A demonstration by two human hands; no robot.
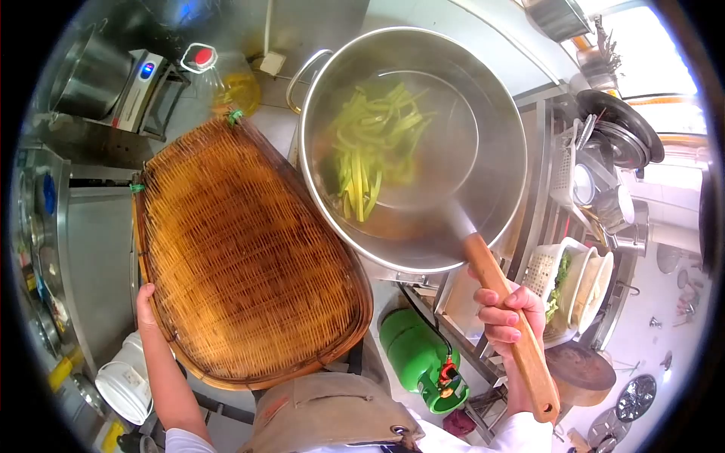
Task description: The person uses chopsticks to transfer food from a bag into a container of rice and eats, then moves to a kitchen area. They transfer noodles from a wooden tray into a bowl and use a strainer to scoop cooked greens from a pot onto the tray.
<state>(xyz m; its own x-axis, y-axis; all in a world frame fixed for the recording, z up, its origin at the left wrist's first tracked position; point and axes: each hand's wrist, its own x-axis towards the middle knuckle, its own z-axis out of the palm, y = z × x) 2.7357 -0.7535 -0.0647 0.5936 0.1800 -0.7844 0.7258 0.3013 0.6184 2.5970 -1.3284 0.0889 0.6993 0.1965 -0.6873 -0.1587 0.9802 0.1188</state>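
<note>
My left hand (146, 303) is closed on the left rim of a woven bamboo tray (234, 249), which tilts beside the pot. In my right hand (510, 313) is the wooden handle of a metal cooking utensil (495, 275). Its head dips into a large steel pot (506, 204), where steam and liquid blur its shape. Pale green vegetable strips (377, 136) lie clumped in the pot's left half, partly heaped above the liquid. The tray's right edge is close to the pot's left side.
Below the pot stands a green gas cylinder (411, 343) with a hose. An oil jug (238, 90) is behind the tray. White baskets with greens (560, 283) sit on the right, under a rack of pans (619, 136). A white bucket (124, 381) stands at lower left.
</note>
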